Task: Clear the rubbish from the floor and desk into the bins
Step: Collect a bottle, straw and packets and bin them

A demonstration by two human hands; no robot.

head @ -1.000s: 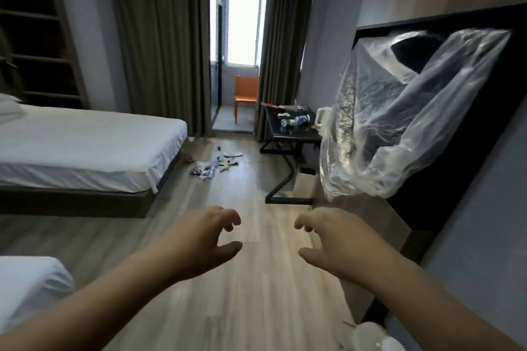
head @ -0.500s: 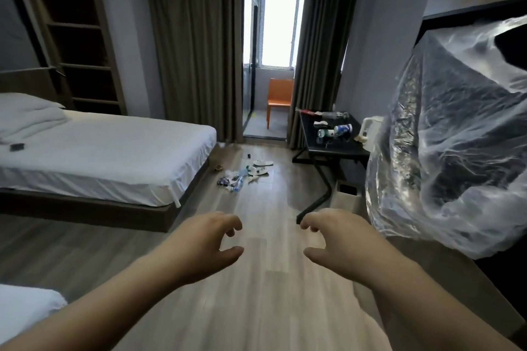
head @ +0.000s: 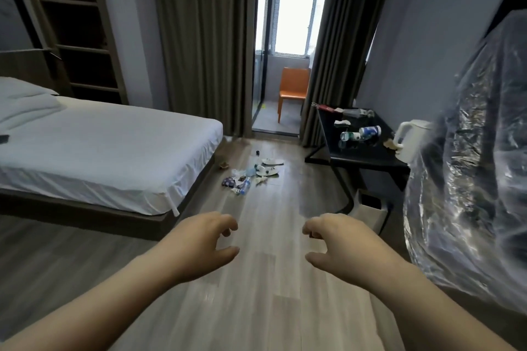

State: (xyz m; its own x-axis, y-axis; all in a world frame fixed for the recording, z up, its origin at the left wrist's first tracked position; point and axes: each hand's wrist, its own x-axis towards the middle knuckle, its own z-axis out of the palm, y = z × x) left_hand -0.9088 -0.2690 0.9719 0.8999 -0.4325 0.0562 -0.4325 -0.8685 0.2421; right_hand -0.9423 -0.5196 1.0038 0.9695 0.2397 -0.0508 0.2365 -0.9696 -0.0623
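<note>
Grey wood-look floor (head: 265,293) runs down a narrow bedroom toward dark curtains (head: 205,37) and a bright window, where an orange chair (head: 293,91) stands in the gap between them. On the left is a bed (head: 114,151) with white sheets, and behind it a dark open shelf (head: 77,23). Floor rubbish (head: 248,177) lies in a loose scatter near the foot of the bed: a small plastic bottle, wrappers and some pale flat pieces, too small to make out further. On the right, a black tabletop (head: 368,155) carries more litter, including a tipped cup and bottle (head: 362,134) and crumpled paper, with a white kettle (head: 410,139) at its near end. A pale bin (head: 370,209) with a dark inside sits on the floor under that end of the tabletop. Clear plastic sheeting (head: 470,179) covers something large at the right edge. Both bare arms reach forward above the floor, well apart from the rubbish: the left hand (head: 199,245) and the right hand (head: 345,242) are palm-down, fingers loosely curled and empty.
</note>
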